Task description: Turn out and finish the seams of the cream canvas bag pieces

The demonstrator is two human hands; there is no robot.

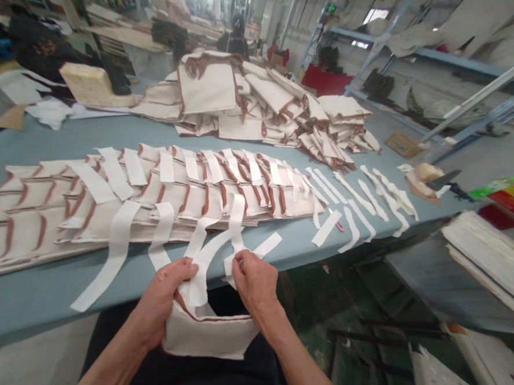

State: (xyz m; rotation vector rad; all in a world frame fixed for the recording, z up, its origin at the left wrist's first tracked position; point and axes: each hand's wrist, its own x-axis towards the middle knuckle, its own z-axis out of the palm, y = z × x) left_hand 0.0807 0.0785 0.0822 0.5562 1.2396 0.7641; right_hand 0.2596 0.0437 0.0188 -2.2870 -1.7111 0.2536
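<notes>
A cream fabric piece with brown edging (209, 338) sits over my lap at the table's front edge. My left hand (161, 300) is closed on its left side, thumb pressed on a white strip (198, 284) that lies against the piece. With fingertips pinched, my right hand (257, 282) grips the lower end of another white strip (236, 214) and is close to the piece's right side; whether it holds the fabric too is hidden. Beyond both hands, overlapping rows of cream pieces with brown edging (200, 202) cover the table front, with several white strips draped over them.
The blue-grey tabletop (105, 132) carries a heap of cream fabric pieces (251, 94) at the back. Loose white strips (365, 191) lie to the right, beside pink-handled scissors or a similar tool (340, 226). A yellowish block (87, 84) stands back left. Stacked fabric (496, 265) is at far right.
</notes>
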